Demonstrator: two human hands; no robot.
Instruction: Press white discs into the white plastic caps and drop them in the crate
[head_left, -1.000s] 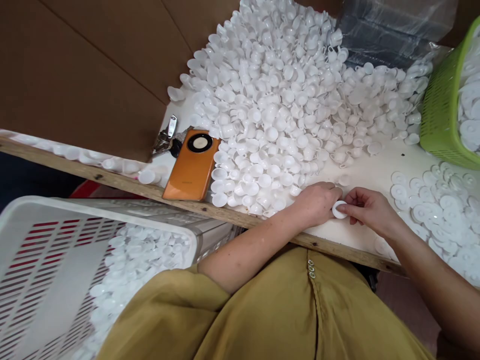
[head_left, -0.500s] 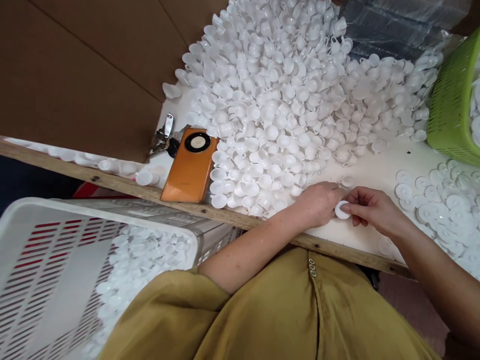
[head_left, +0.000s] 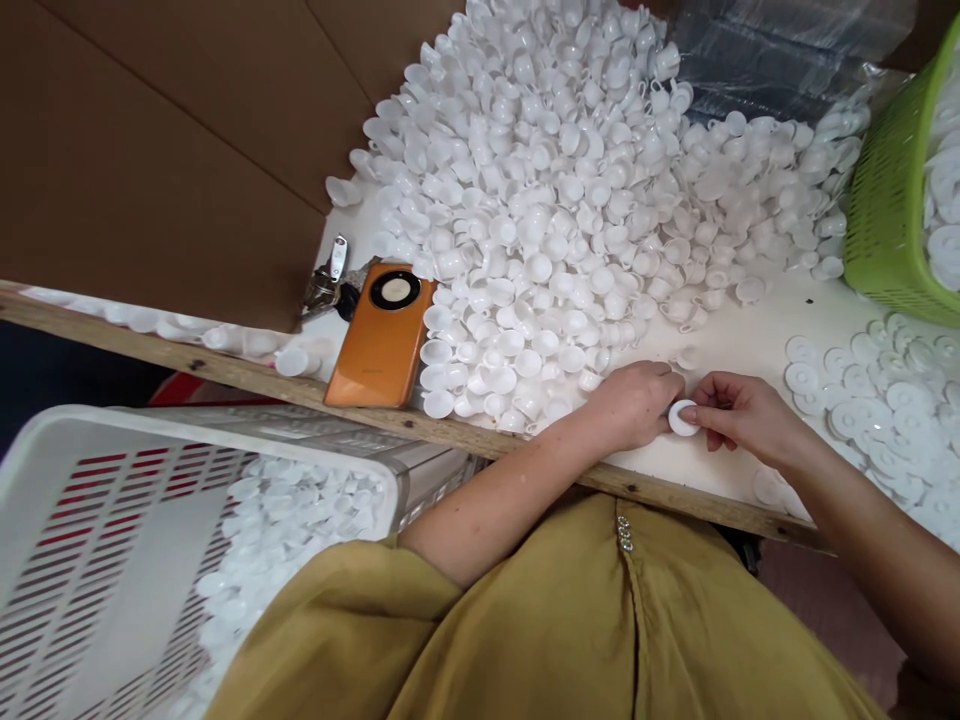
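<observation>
Mustard cloth of the person's shirt fills the near bottom of the view, with a white slatted crate down at the left, holding small white pieces low beside the bench.

Just past the shirt runs the raw wooden front edge of the white table. Both forearms cross that edge. The left hand and the right hand meet just inside it, on a bare strip of tabletop that is the only open room around them. Between them sits a small white round disc, pinched from both sides: the left fingers curl closed against its left rim, the right thumb and forefinger close on its right rim. The disc is round, so no long axis shows; its flat face is turned up toward the camera, slightly tilted.

Right of the hands, loose white saucers spread to the table's right side. Left of them, an orange phone lies at the front edge, with keys just behind it.

Farther back, a heap of tiny white cups covers most of the table, its near fringe almost touching the left hand. A green basket stands at the far right, and brown cardboard walls in the far left.
</observation>
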